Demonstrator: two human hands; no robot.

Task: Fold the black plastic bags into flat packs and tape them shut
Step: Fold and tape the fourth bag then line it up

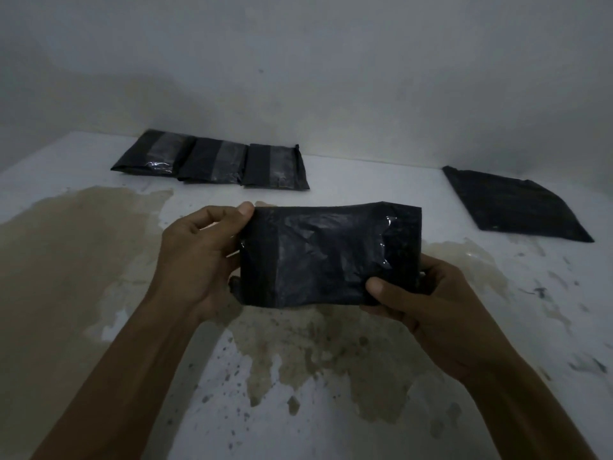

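A folded black pack (328, 257) is held up at the centre of the frame, above a stained white surface (99, 260), gripped at opposite corners by two bare hands. The left hand (202, 257) takes the pack's left edge, its thumb pressed on the upper left corner and its fingers curled behind the lower left side. The right hand (428, 303) takes the lower right corner, thumb on the front face and fingers tucked behind. A wide band of clear tape (331, 254) shines across the pack's front, wrinkled near its right end. In the upper left of the frame, three taped packs (212, 164) lie side by side along the foot of the wall (331, 78), their edges touching or overlapping. At the right of the frame, well apart from them, a flat black bag (517, 204) lies on the surface, showing no tape. Brown patches and dark specks mark the surface beneath the forearms in the lower half of the frame.
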